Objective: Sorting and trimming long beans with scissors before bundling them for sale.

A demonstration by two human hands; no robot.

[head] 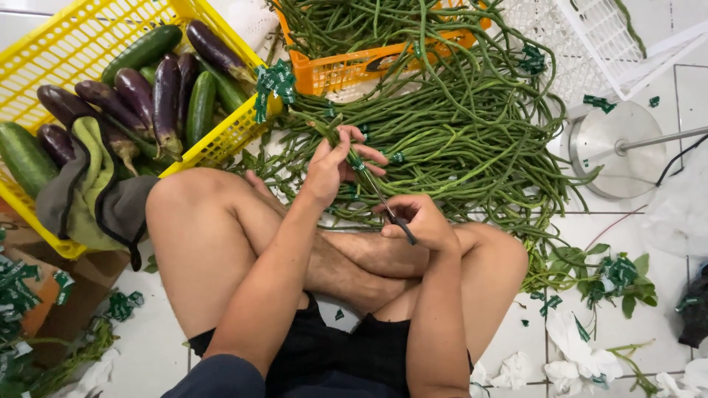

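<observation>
I sit cross-legged on a white tiled floor. My left hand [335, 166] pinches a bundle of long green beans [450, 136] near a green tape band. My right hand [420, 220] grips a pair of scissors [383, 200] with black handles, the blades pointing up toward the spot my left hand holds. The beans spread in a large pile in front of my knees.
A yellow crate [66, 44] at upper left holds purple eggplants [166, 92], cucumbers [200, 103] and a grey-green cloth [88, 191]. An orange basket [354, 70] holds more beans. A white crate [590, 37], a round metal stand base [616, 147] and scattered green tape scraps [619, 273] lie to the right.
</observation>
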